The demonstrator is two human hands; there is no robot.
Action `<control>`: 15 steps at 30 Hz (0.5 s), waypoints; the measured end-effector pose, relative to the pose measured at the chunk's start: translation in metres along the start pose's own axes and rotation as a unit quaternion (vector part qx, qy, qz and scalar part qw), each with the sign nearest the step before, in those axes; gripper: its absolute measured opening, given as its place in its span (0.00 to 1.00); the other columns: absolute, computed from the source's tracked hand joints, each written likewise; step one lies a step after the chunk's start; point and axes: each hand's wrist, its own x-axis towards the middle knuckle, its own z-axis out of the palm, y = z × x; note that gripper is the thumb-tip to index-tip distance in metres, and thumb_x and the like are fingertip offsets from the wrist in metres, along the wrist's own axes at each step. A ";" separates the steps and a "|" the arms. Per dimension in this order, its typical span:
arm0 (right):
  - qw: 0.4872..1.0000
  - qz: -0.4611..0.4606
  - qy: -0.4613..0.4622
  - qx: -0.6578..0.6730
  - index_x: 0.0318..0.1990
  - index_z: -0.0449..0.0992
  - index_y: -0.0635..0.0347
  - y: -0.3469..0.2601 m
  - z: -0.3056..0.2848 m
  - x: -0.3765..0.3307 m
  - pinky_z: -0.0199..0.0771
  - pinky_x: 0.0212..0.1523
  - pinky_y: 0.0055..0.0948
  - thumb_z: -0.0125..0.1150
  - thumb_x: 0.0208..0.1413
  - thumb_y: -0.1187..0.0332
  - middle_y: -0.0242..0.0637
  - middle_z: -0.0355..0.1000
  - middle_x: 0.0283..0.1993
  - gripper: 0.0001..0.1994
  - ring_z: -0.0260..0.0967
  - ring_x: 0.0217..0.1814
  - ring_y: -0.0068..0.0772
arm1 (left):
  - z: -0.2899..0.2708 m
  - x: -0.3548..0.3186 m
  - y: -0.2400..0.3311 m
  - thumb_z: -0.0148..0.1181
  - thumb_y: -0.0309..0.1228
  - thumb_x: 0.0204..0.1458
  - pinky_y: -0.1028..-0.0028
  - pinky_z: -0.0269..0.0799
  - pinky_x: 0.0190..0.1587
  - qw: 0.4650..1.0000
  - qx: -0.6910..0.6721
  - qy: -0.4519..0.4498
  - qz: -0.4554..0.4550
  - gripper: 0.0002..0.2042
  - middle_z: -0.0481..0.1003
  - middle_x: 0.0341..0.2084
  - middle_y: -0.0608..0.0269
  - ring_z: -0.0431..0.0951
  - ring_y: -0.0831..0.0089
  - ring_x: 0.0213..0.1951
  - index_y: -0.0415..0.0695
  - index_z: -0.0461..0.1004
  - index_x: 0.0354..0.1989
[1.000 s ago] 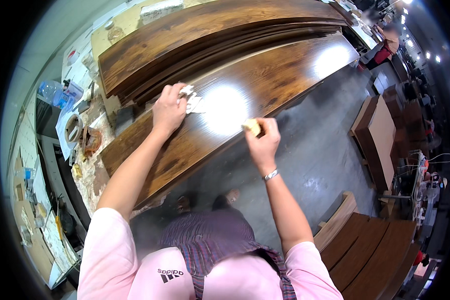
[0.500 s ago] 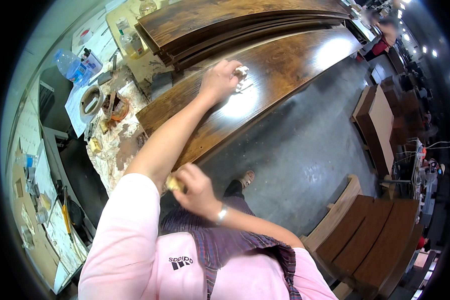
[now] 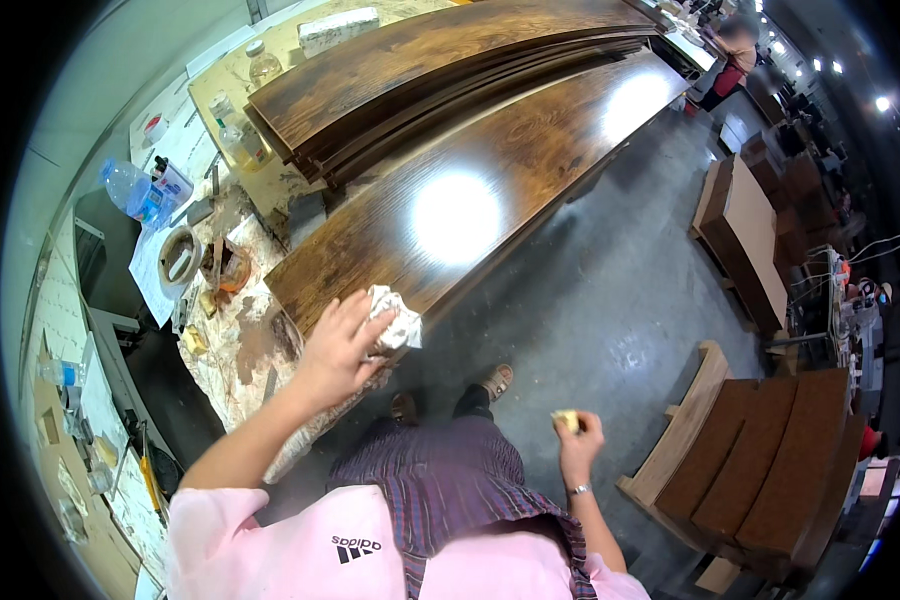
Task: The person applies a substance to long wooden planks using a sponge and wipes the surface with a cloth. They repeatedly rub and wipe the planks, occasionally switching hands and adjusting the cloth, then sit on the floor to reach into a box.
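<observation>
My left hand (image 3: 338,350) grips a crumpled white rag (image 3: 397,322) at the near end of a glossy brown wooden board (image 3: 520,160). The rag bulges out past the fingertips, over the board's near corner. Out over the floor, well apart from the board, my right hand (image 3: 580,450) pinches a small yellow piece of sponge (image 3: 567,420) between thumb and fingers. Bright lamp glare lies on the board's middle and far end.
Behind the board rises a stack of similar boards (image 3: 370,75). On the stained worktable to the left are a tape roll (image 3: 182,256), an orange-brown tub (image 3: 232,268) and bottles (image 3: 125,187). Brown panels (image 3: 745,460) lie at right. A person (image 3: 735,60) stands far off.
My left hand has drawn back along the board to its near end with the rag. My right hand has swung out to the right with the sponge, away from my left arm.
</observation>
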 end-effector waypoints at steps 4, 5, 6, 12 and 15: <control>0.987 0.139 0.065 0.045 0.36 0.77 0.67 0.065 -0.032 -0.014 0.73 0.36 0.26 0.72 0.44 0.77 0.32 0.74 0.33 0.11 0.70 0.33 0.23 | 0.031 0.048 0.030 0.66 0.28 0.47 0.46 0.56 0.68 0.999 0.022 0.018 -0.023 0.31 0.69 0.60 0.46 0.66 0.49 0.65 0.48 0.67 0.63; 0.984 0.149 0.080 0.061 0.37 0.77 0.66 0.076 -0.035 -0.010 0.72 0.34 0.23 0.72 0.45 0.77 0.30 0.75 0.31 0.11 0.70 0.31 0.19 | 0.042 0.070 0.036 0.63 0.25 0.49 0.46 0.55 0.68 0.999 0.028 0.021 -0.017 0.29 0.69 0.60 0.46 0.66 0.51 0.65 0.47 0.67 0.63; 0.984 0.150 0.074 0.068 0.37 0.77 0.66 0.069 -0.037 0.000 0.72 0.34 0.22 0.71 0.45 0.78 0.29 0.75 0.31 0.11 0.69 0.31 0.18 | 0.052 0.092 0.038 0.64 0.30 0.53 0.45 0.53 0.68 0.998 0.061 0.019 -0.009 0.27 0.69 0.60 0.47 0.65 0.53 0.66 0.47 0.68 0.63; 0.994 0.064 0.092 0.012 0.37 0.77 0.66 0.058 -0.064 0.056 0.70 0.35 0.22 0.71 0.45 0.78 0.30 0.74 0.33 0.11 0.69 0.33 0.20 | 0.117 0.258 0.056 0.60 0.27 0.54 0.42 0.47 0.70 0.996 0.062 0.058 -0.003 0.26 0.69 0.61 0.48 0.65 0.56 0.67 0.48 0.66 0.64; 0.987 0.111 0.116 0.020 0.37 0.76 0.68 0.091 -0.087 0.072 0.73 0.39 0.26 0.73 0.45 0.77 0.33 0.72 0.35 0.13 0.71 0.37 0.26 | 0.150 0.345 0.063 0.58 0.26 0.54 0.41 0.44 0.71 0.995 0.065 0.075 -0.003 0.25 0.69 0.61 0.50 0.65 0.58 0.67 0.48 0.67 0.63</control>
